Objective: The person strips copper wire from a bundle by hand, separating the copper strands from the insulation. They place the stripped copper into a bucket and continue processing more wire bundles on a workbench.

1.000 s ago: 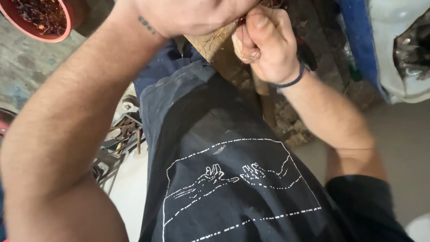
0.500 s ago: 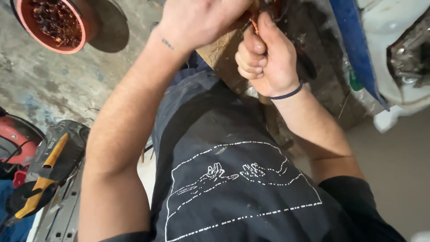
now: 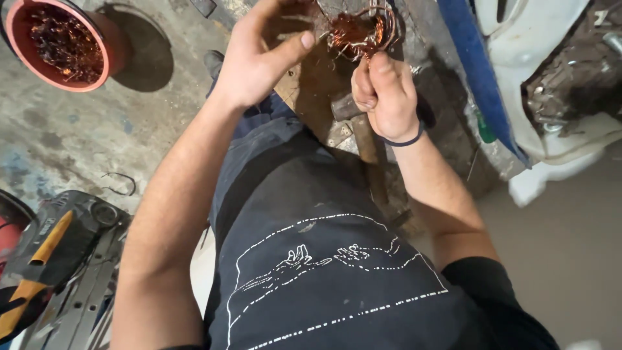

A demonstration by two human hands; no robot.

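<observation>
One tangled coil of copper wire point(image 3: 357, 31) sits on the worn wooden surface point(image 3: 311, 91) ahead of the person's lap. It looks light, springy and sharp-ended, best gripped by loose strands. The right hand point(image 3: 383, 94) is clenched on a strand; the left hand point(image 3: 259, 58) steadies the coil's edge, fingers half open. A red bucket of copper scrap point(image 3: 61, 42) stands well apart on the concrete floor point(image 3: 71, 136).

The place was a scrap-metal workshop: stained grey concrete floor point(image 3: 58, 136), a red round plastic tub of tangled copper wire scrap point(image 3: 61, 45), a black-and-orange power tool point(image 3: 45, 249), and a dismantled white appliance casing point(image 3: 557, 78).
</observation>
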